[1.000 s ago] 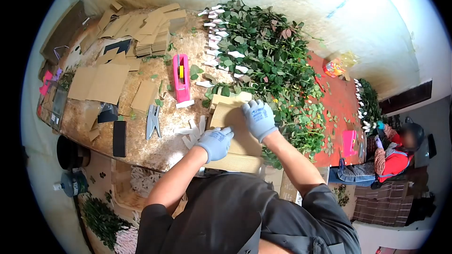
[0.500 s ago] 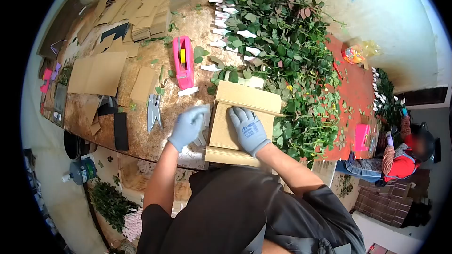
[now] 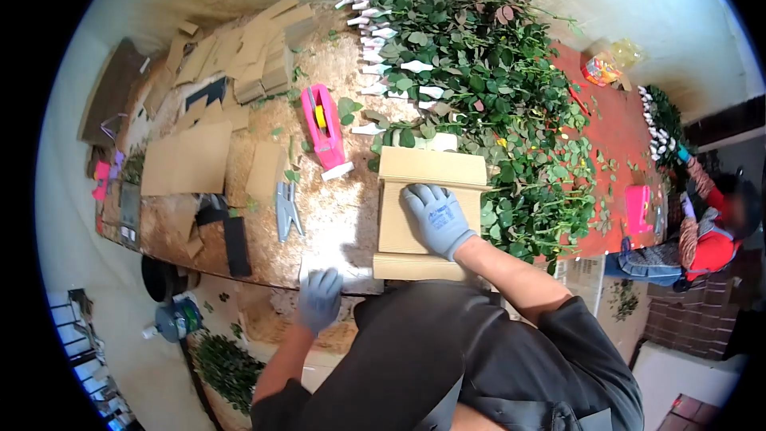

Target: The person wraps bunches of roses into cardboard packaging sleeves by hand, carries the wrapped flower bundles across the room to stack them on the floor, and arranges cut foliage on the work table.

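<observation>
My right hand point(image 3: 437, 217), in a grey-blue glove, presses on a folded corrugated cardboard sheet point(image 3: 396, 227) at the front of the table, fingers together and slightly bent. My left hand point(image 3: 321, 301), gloved alike, is at the table's front edge, left of the cardboard. Its fingers reach over the edge beside a pale patch that I cannot make out; nothing shows in its grasp. A pink tape dispenser point(image 3: 325, 140) with a yellow core and a grey stapler point(image 3: 287, 211) lie further back. Under the cardboard's far end, a whitish bundle point(image 3: 435, 142) partly shows.
Leafy stems with white-wrapped heads point(image 3: 471, 56) are piled along the back. Flat cardboard pieces point(image 3: 187, 156) and a black strip point(image 3: 237, 246) lie to the left. At far right, a person in red point(image 3: 710, 235) stands by the red table section point(image 3: 614, 140).
My left hand has moved away from the cardboard's left side, down to the table's front edge. My right hand stays on the cardboard. The whole view has shifted slightly.
</observation>
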`<control>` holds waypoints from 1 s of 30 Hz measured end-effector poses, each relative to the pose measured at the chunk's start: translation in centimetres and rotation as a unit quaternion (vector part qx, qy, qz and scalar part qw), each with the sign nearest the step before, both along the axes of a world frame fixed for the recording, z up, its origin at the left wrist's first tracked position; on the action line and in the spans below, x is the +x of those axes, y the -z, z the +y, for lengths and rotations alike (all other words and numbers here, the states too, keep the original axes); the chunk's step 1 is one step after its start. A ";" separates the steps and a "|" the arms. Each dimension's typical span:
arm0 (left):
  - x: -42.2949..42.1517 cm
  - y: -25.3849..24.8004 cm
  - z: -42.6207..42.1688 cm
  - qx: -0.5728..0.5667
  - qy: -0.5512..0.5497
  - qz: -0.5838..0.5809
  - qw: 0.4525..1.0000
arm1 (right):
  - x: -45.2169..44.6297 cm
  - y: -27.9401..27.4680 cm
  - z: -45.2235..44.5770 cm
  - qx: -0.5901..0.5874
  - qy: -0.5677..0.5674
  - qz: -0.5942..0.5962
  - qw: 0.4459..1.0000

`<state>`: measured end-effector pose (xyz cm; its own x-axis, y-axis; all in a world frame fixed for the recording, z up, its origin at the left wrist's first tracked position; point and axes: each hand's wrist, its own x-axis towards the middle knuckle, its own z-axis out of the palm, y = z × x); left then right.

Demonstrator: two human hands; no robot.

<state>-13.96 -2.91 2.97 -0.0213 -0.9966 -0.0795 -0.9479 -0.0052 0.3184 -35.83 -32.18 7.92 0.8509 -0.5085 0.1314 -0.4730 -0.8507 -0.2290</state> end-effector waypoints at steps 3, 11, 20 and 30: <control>2.6 0.0 8.2 0.025 -0.036 -0.035 0.998 | 0.2 -0.1 0.2 0.000 -0.006 -0.016 1.000; 13.7 -1.7 -2.3 0.057 -0.314 -0.007 0.948 | 0.1 0.2 0.2 -0.023 -0.002 -0.017 1.000; 22.0 3.6 -19.3 0.147 -0.487 -0.092 0.856 | -0.3 0.4 0.2 -0.018 0.013 -0.041 0.999; 22.2 0.1 -16.4 -0.316 -0.397 -0.016 0.862 | -0.3 1.1 0.0 -0.006 0.002 -0.073 0.997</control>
